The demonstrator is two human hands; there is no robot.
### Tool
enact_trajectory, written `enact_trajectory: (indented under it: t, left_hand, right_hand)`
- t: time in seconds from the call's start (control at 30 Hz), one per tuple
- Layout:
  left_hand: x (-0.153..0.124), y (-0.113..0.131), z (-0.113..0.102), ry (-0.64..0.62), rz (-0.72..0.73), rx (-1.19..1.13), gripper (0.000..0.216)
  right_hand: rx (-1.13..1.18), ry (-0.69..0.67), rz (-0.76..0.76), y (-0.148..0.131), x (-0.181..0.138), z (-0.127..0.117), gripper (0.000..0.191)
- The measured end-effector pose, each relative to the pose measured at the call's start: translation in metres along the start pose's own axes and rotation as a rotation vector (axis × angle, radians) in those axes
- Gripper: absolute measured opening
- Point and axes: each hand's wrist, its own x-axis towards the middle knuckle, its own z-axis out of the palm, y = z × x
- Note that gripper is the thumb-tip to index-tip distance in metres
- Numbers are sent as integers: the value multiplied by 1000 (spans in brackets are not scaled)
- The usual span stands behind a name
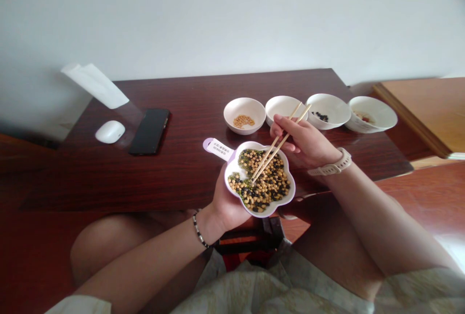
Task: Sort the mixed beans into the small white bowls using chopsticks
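My left hand (230, 202) is closed around the side and underside of a flower-shaped bowl (291, 190) with a lilac rim and a labelled handle. Mixed beans (267, 183) fill the bowl: yellow, black and small green ones. Between the fingers of my right hand (300, 139) is a pair of wooden chopsticks (278, 146), slanting down with their tips among the beans. Behind the bowl stands a white bowl (244, 104) holding yellow beans. The white bowl (283, 103) beside it is partly hidden by my right hand, and its contents cannot be made out.
Further right, one white bowl (336, 105) holds black beans, and another white bowl (381, 115) has pale and reddish bits. On the left of the dark wooden table (192, 110) lie a black phone (149, 131), a white rounded case (110, 132) and a white tissue pack (96, 85). A wall (232, 18) rises behind.
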Motion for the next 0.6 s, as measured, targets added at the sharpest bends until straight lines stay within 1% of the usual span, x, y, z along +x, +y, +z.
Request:
enact_trajectory:
  t: [0.17,0.33,0.47,0.6]
  left_hand:
    - [-1,0,0,-4,-7,9,62]
    - [-2,1,-1,-23,7,-11,57]
    - [-2,1,0,-37,6,-3,55]
    - [-2,1,0,-50,0,16,57]
  right_hand:
    - [41,-7,3,0,2,-3,47]
    - [80,-72,39,-3,0,-1,43]
    - [-5,-85,59,-6,-3,1,45]
    - [-75,-31,-1,-9,-5,1,47]
